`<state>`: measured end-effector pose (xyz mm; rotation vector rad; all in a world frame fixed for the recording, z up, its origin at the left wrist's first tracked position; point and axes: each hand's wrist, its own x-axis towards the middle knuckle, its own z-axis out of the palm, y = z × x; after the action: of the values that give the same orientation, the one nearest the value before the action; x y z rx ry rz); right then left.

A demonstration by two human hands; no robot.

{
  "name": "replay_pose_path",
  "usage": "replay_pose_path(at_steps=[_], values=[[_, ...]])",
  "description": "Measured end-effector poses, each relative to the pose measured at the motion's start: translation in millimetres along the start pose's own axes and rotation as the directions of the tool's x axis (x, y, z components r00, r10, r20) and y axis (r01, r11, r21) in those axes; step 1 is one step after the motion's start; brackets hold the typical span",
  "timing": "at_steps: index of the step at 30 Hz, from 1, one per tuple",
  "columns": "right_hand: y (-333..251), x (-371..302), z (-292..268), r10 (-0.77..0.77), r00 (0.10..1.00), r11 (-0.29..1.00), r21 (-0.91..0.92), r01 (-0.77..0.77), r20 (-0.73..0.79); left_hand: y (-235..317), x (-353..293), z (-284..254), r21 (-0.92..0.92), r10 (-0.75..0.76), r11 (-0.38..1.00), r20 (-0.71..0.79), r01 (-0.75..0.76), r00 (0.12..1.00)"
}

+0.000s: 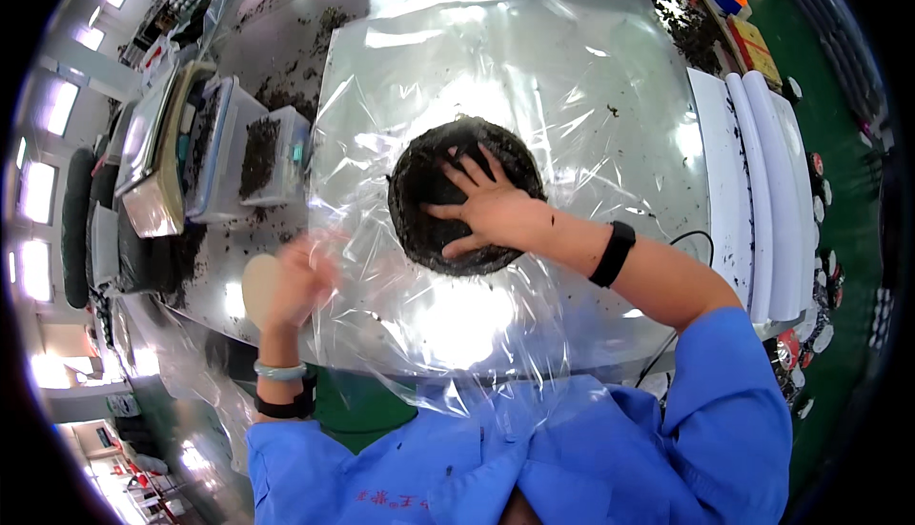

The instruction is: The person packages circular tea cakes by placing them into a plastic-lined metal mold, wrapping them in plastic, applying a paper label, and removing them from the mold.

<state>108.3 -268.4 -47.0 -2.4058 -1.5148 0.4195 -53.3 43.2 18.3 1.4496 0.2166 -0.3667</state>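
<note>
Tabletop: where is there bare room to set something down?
The widest nearly bare patch of tabletop lies between the dark round mass, with the right hand in it, and the white rolls; one small scrap lies there. The left side is crowded: clear bins, dark scraps, and the blurred left hand nearby.
</note>
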Motion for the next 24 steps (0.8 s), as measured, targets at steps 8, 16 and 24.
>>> replay_pose_path(at_steps=[8, 16, 24], values=[[3.4, -1.7, -7.2, 0.024, 0.997, 0.995, -0.094, -0.017, 0.076, -36.4, 24.9, 106.4, 0.762, 0.811, 0.515, -0.285, -0.392, 0.511], [-37.7, -62.8, -109.2, 0.167, 0.984, 0.850, 0.495, -0.177, 0.065, -18.4, 70.9, 152.0, 0.913, 0.758, 0.062, 0.220, -0.404, 0.614], [-107.1, -206.0, -103.4, 0.288, 0.952, 0.954, 0.114, -0.276, -0.105, -14.4, 76.8, 167.8, 0.947, 0.611, 0.112, 0.174, -0.302, 0.772]])
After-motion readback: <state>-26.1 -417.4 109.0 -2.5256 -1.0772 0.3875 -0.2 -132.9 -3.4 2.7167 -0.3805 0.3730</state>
